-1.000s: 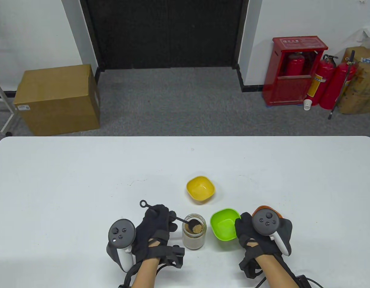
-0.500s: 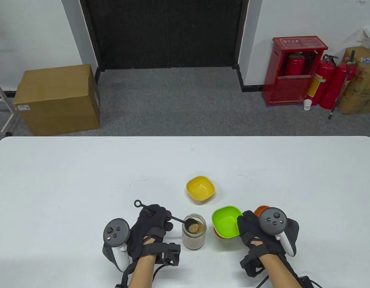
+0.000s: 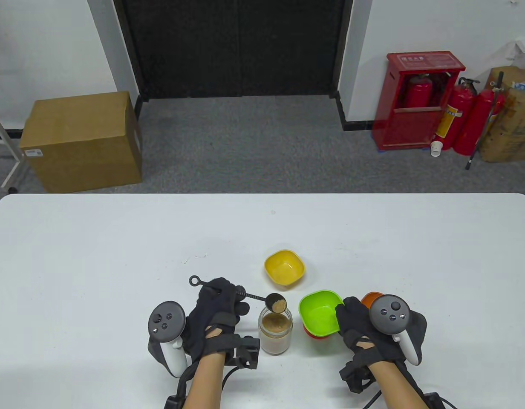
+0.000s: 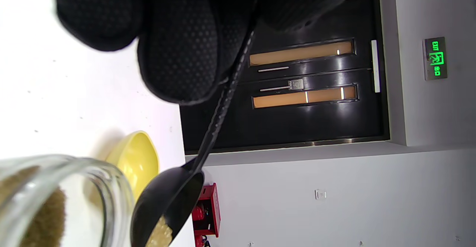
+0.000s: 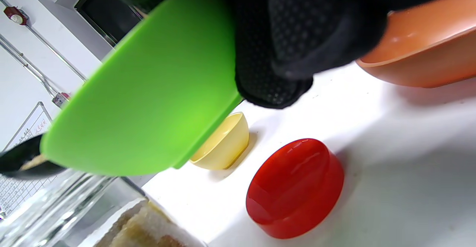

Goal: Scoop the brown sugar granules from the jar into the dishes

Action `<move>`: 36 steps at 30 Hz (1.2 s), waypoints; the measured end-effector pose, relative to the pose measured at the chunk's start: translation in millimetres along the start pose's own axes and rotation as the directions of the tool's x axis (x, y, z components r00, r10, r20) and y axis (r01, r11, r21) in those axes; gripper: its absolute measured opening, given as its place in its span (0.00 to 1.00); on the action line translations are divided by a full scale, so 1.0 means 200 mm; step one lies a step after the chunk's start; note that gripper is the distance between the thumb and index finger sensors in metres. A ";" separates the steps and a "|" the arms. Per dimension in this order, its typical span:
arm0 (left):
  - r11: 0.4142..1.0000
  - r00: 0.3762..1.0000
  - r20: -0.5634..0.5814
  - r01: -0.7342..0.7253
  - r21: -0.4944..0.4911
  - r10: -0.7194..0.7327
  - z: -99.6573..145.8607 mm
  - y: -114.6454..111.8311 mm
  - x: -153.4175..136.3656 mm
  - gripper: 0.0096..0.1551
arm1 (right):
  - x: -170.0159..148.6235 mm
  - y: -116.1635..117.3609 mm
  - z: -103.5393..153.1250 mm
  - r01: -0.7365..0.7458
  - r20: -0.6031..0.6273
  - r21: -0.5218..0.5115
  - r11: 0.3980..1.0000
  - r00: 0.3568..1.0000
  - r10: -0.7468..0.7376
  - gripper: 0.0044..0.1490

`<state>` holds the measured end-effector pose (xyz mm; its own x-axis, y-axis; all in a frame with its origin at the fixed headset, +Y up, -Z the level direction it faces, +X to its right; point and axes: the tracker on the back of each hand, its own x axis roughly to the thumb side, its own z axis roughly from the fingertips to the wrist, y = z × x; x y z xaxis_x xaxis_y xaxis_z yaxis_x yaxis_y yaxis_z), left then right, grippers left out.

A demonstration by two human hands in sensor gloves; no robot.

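Table view: left hand (image 3: 217,315) pinches loaded spoon (image 3: 276,303) above jar (image 3: 275,329), right hand (image 3: 364,328) grips raised green dish (image 3: 320,314); tilt or misalignment risks granules spilling onto counter (image 3: 96,264).

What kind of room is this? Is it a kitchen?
Probably not a kitchen. It looks like a workroom or office space: grey carpet, a dark double door with a green exit sign beside it, a red fire extinguisher cabinet, and cardboard boxes on the floor behind a plain white table.
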<state>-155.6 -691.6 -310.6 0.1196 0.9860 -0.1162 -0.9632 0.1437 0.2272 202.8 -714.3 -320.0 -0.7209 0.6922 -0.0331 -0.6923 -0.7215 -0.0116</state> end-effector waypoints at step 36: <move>0.918 0.850 0.512 0.295 -0.266 -0.125 0.05 -0.36 0.10 0.26 | 0.00 0.05 0.01 0.055 0.010 0.025 0.998 0.998 -0.056 0.32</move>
<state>-82.4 -682.3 -319.8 0.3454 0.8634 0.3678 -0.9125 0.4005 -0.0830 195.9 -720.4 -317.8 -0.6816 0.7314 -0.0222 -0.7317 -0.6815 0.0116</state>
